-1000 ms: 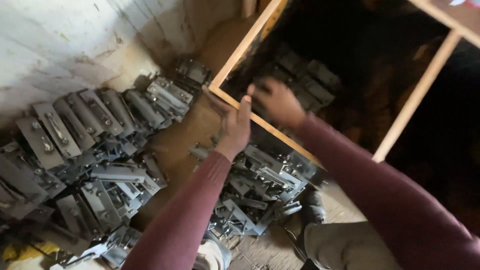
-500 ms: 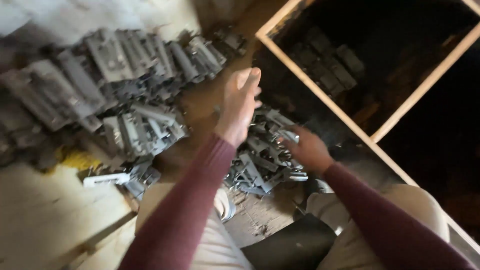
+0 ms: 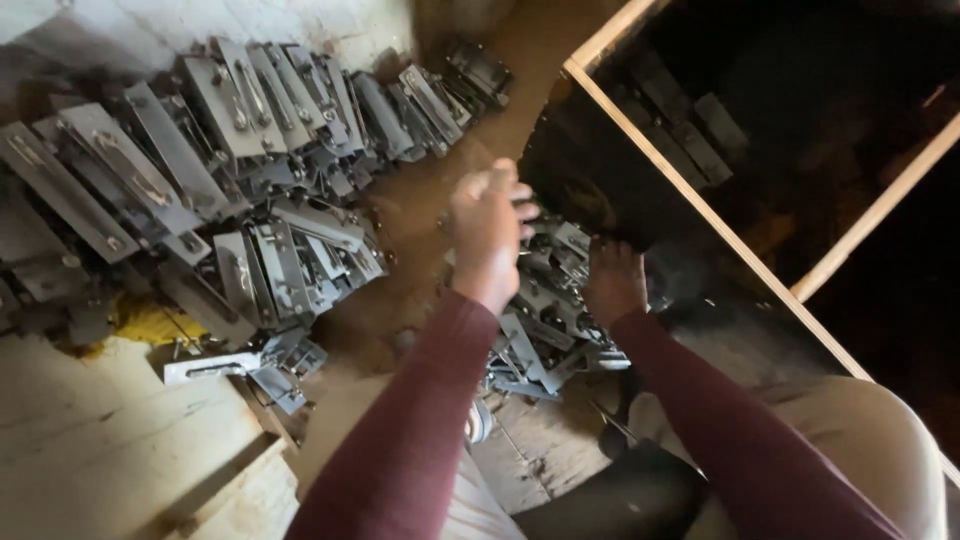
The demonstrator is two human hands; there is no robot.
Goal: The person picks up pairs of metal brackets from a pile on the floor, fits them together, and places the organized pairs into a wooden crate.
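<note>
My left hand [image 3: 487, 232] hovers above the brown floor between two heaps of grey metal brackets, fingers loosely bent and apart, holding nothing. My right hand [image 3: 612, 282] is lower, pressed onto the small heap of brackets [image 3: 545, 335] beside the dark wall of a wooden-framed box [image 3: 700, 205]. Its fingertips are buried among the parts, so its grip is hidden. Both arms wear maroon sleeves.
A large heap of flat grey metal brackets [image 3: 200, 170] lies in rows at the left against a pale wall. The box holds more dark metal pieces [image 3: 690, 125]. A pale wooden board [image 3: 110, 450] lies at the lower left. My knees fill the bottom edge.
My right hand came out of the box and dropped onto the small heap of brackets. My left hand stayed raised and curled its fingers a little. The view swung left and down.
</note>
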